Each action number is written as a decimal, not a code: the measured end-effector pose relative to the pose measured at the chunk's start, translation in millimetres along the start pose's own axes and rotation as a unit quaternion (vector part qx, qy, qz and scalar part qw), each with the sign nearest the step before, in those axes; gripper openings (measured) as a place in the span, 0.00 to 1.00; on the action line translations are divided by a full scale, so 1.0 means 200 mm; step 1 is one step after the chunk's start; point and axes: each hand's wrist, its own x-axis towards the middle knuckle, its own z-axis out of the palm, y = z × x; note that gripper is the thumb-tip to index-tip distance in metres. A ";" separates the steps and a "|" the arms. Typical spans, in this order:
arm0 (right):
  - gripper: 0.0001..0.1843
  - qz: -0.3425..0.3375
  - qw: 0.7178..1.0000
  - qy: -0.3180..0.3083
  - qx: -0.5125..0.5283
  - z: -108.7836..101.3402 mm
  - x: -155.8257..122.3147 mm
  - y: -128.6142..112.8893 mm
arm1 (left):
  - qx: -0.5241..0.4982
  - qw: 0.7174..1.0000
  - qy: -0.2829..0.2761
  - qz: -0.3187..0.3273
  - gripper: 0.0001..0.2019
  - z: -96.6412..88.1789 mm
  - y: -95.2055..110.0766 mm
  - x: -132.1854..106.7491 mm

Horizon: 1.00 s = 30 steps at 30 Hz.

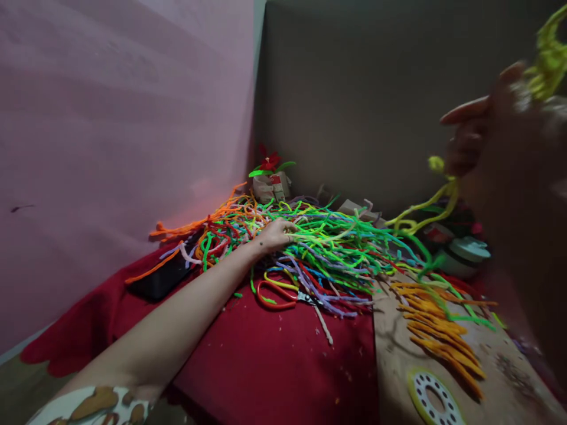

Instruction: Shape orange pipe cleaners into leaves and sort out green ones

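Note:
My left hand (278,235) reaches into a wide heap of coloured pipe cleaners (341,236), its fingers closed round a few pale green and yellow ones. Raised at the right is my right hand (478,133), dark and slightly blurred, with the index finger stretched out and the others curled. It grips yellow pipe cleaners (549,59), which stick out above it and dangle below; clear plastic shows beside them. In front of the heap lie scissors (278,296) with red-orange handles, their blades partly under purple pipe cleaners.
A red cloth (283,354) covers the table beside a pink wall (124,118). Orange pipe cleaners (443,330) lie on a brown board (390,366) near a round holed disc (436,398). A black object (162,277), a potted red flower (269,160) and a lidded container (465,257) surround the heap.

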 end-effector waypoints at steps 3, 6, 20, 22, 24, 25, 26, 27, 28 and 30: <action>0.27 0.160 0.978 -0.051 0.121 0.01 -0.03 -0.01 | -0.024 0.999 -0.017 0.031 0.21 -0.06 0.01 -0.02; 0.26 0.226 0.957 -0.098 0.153 0.00 -0.06 -0.02 | -0.038 0.995 -0.040 0.083 0.32 -0.13 0.04 -0.05; 0.23 0.298 0.876 -0.109 0.364 0.15 -0.34 -0.03 | -0.697 0.692 -0.181 0.050 0.14 -0.17 0.81 -0.20; 0.23 0.302 0.868 -0.096 0.383 0.14 -0.36 0.00 | -0.690 0.695 -0.199 0.032 0.12 -0.16 0.82 -0.21; 0.24 0.302 0.863 -0.077 0.398 0.10 -0.36 0.04 | -0.635 0.747 -0.191 0.033 0.12 -0.17 0.80 -0.23; 0.24 0.303 0.863 -0.069 0.399 0.08 -0.35 0.06 | -0.596 0.783 -0.173 0.042 0.12 -0.18 0.79 -0.23; 0.24 0.304 0.863 -0.063 0.398 0.05 -0.35 0.07 | -0.553 0.819 -0.148 0.053 0.12 -0.19 0.78 -0.23; 0.25 0.306 0.864 -0.058 0.396 0.03 -0.34 0.09 | -0.511 0.849 -0.122 0.061 0.12 -0.21 0.77 -0.24; 0.25 0.309 0.864 -0.055 0.393 0.01 -0.34 0.10 | -0.478 0.870 -0.103 0.063 0.12 -0.23 0.77 -0.24; 0.25 0.318 0.861 -0.051 0.393 -0.01 -0.35 0.11 | -0.443 0.891 -0.088 0.053 0.10 -0.25 0.78 -0.23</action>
